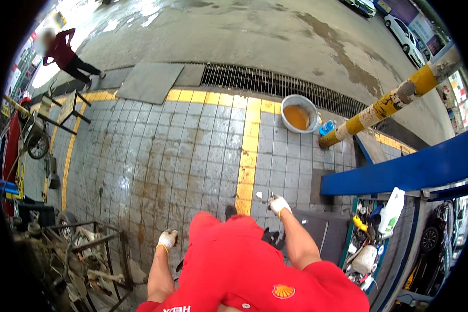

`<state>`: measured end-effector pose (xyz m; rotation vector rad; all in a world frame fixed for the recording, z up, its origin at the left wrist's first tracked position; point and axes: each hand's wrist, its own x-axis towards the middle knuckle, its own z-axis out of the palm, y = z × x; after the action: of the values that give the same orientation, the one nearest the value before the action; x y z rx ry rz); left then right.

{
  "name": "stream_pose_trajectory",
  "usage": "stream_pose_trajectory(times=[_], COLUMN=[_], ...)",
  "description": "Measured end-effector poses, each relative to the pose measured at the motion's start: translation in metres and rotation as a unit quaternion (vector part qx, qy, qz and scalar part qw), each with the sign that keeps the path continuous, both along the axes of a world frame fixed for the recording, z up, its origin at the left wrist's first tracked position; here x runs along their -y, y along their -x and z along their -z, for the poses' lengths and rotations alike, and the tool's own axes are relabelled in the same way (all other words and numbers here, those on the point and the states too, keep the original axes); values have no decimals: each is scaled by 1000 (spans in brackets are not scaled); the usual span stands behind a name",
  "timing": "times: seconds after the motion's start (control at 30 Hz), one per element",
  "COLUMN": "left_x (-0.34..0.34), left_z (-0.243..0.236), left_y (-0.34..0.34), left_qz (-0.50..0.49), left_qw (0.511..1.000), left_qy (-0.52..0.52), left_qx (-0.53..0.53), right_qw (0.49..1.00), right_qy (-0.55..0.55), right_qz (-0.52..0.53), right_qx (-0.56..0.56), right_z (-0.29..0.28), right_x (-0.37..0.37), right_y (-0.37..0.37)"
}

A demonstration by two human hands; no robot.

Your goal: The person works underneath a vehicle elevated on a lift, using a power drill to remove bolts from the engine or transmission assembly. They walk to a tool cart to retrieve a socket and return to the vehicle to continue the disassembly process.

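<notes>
My left hand (167, 238), in a white work glove with a yellow cuff, hangs beside my red shirt over the tiled floor. Its fingers are curled in, and nothing shows in them. My right hand (280, 205), gloved the same way, is held out front to the right. A small, thin, grey metal-looking piece (272, 195) sticks out from its closed fingers; its kind is too small to make out. Just left of that hand, a small white scrap (259, 195) lies on the tiles next to the yellow floor stripe (246, 171).
A grey basin (309, 101) of brown liquid and a blue bottle (326, 127) stand by a yellow-and-white post (369, 117). Blue lift beam (395, 165) and cluttered tool cart (352, 244) are right. Metal frame with parts (96, 239) is left; a person (65, 54) stands far left.
</notes>
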<state>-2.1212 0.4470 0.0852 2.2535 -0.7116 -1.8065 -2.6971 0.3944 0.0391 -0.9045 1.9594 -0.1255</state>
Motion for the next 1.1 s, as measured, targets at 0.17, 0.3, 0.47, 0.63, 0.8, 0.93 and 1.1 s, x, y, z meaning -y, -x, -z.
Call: stream_pose_trajectory(times=[0.17, 0.3, 0.47, 0.63, 0.8, 0.93, 1.1], left_x=[120, 203, 314, 476, 539, 597, 692], left_z=[3, 35, 139, 28, 43, 34, 15], left_y=[64, 84, 66, 140, 134, 143, 219], left_qz=[123, 171, 288, 175, 80, 85, -4], left_qw=[992, 985, 953, 978, 988, 983, 991], left_qy=[32, -5, -42, -104, -126, -162, -135], left_qx=[-22, -1, 88, 39, 25, 23, 16], right_qw=[985, 974, 968, 958, 949, 923, 948], right_qy=[10, 0, -10, -83, -127, -149, -161], right_qz=[127, 164, 232, 269, 282, 342, 268], right_qx=[116, 159, 94, 55, 65, 94, 59], right_z=[-44, -40, -21, -12, 0, 0, 20], right_x=[71, 138, 216, 257, 312, 357, 441], right_y=[-3, 14, 78, 137, 165, 182, 253])
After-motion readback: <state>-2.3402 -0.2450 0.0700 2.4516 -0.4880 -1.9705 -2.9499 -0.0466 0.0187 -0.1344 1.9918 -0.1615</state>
